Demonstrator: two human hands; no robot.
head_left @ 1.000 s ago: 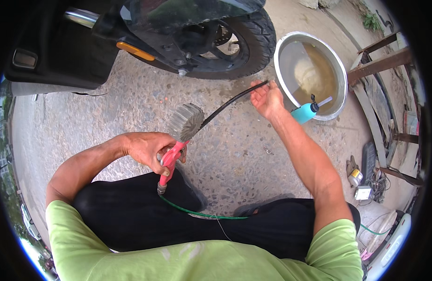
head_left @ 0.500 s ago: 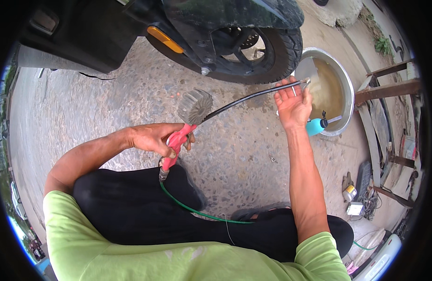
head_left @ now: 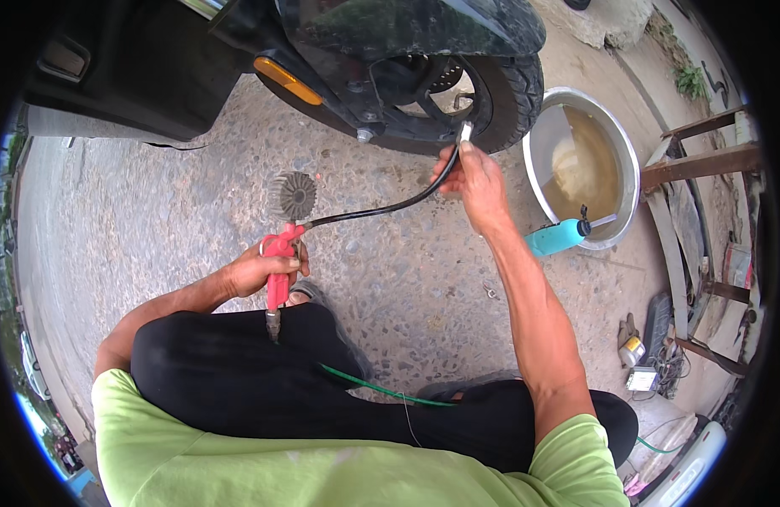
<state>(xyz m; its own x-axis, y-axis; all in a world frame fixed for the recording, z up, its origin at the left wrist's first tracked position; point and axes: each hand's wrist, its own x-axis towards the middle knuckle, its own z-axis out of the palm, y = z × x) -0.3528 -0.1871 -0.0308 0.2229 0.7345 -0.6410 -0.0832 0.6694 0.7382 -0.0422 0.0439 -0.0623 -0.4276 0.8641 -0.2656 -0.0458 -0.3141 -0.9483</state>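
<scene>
My left hand [head_left: 253, 270] is wrapped around the red tire inflator gun [head_left: 278, 292], which stands upright above my left knee. Its round gauge in a ribbed guard [head_left: 294, 197] sits on top. A black hose [head_left: 375, 211] curves from the gun to my right hand [head_left: 481, 190]. There my fingers pinch the metal air chuck [head_left: 466, 132] at the hose's end. The chuck is up against the inner rim of the motorbike's wheel [head_left: 514, 106]; whether it sits on the valve I cannot tell. A green air line [head_left: 373, 387] runs across my lap.
Right of the wheel stands a metal basin [head_left: 633, 173] of murky water, with a turquoise bottle [head_left: 557, 238] by its near edge. A rusty metal frame [head_left: 703, 166] rises farther right. Below it lie a can [head_left: 632, 351] and a small boxed device with wires [head_left: 642, 378].
My right hand, open under the hose end before, has moved left to the wheel and closed on the chuck. My left hand with the inflator gun has shifted left and turned the gauge.
</scene>
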